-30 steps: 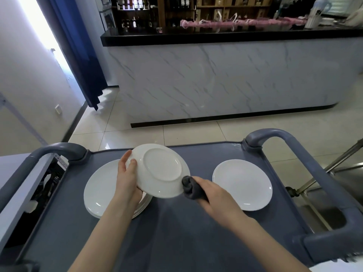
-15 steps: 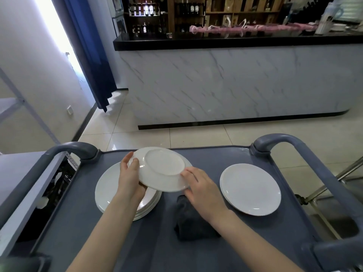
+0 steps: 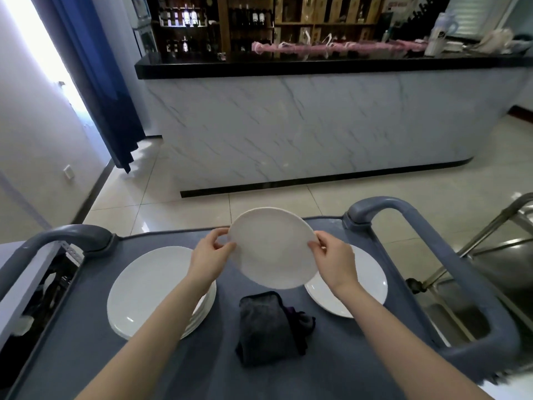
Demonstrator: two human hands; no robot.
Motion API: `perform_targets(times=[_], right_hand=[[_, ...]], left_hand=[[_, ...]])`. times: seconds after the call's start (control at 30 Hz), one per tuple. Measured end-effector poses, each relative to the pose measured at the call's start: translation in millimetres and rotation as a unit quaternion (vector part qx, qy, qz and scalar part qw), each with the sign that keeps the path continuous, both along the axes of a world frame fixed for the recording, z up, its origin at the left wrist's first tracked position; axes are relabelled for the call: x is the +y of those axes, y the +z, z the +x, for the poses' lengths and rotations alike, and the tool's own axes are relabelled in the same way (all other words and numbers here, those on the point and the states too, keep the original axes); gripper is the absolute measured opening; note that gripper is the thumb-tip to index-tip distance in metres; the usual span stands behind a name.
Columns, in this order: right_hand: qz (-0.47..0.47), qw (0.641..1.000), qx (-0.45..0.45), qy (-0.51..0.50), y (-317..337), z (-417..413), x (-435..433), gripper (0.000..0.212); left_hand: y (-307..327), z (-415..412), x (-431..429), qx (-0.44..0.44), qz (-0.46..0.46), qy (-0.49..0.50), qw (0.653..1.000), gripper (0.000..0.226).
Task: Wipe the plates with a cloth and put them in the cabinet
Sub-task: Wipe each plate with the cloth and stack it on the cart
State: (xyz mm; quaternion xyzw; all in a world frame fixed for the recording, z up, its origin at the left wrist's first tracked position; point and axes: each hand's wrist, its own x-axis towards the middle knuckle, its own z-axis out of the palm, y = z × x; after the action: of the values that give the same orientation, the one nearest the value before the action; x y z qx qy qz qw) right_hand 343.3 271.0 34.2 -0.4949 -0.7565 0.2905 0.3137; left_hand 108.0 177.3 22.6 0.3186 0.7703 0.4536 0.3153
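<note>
The dark cloth (image 3: 265, 324) is now laid down and the white plate (image 3: 272, 249) beyond it is pinched by left hand (image 3: 210, 255) and right hand (image 3: 334, 261), so wiping is judged done.

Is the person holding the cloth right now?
No: the cloth lies on the cart; the left hand and right hand hold a plate.

Bar counter (image 3: 302, 125) across room: grey-veined marble-look front, black top (image 3: 288, 64), black plinth (image 3: 317, 181) at floor. Behind it wooden shelving (image 3: 317, 13), bottles (image 3: 184, 17) in left bays. Pink strip (image 3: 331, 47) along countertop. Floor (image 3: 418, 203): glossy cream tiles. Left side: white wall (image 3: 34, 145) with socket (image 3: 68, 172), blue curtain (image 3: 101, 82), strong daylight (image 3: 34, 47) beside it. Steel tube frame (image 3: 490, 228) at right edge.
</note>
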Motion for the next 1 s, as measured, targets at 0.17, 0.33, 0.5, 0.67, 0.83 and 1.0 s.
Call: perform_targets(times=[0.17,0.33,0.5,0.67,0.83,1.0], right_hand=[[-0.163,0.982,0.085,-0.05,-19,41,19,0.019],[-0.204,0.963,0.128,-0.117,-36,80,35,0.021],[-0.185,0.972,0.04,-0.142,-47,114,58,0.026],[-0.182,0.972,-0.054,-0.139,-64,134,76,0.02],[-0.183,0.97,-0.084,-0.139,-81,143,86,0.019],[-0.17,0.968,-0.104,-0.15,-91,142,94,0.019]], left_hand=[[-23,27,23,0.014,-0.008,-0.067,0.998,0.051],[-33,66,50,-0.039,-0.005,-0.094,0.995,0.069],[-49,105,79,-0.022,-0.019,-0.077,0.997,0.062],[-75,133,95,-0.043,-0.054,-0.053,0.996,0.046],[-91,149,99,-0.021,-0.071,-0.042,0.996,0.046],[-90,158,99,0.008,-0.052,-0.034,0.998,0.049]])
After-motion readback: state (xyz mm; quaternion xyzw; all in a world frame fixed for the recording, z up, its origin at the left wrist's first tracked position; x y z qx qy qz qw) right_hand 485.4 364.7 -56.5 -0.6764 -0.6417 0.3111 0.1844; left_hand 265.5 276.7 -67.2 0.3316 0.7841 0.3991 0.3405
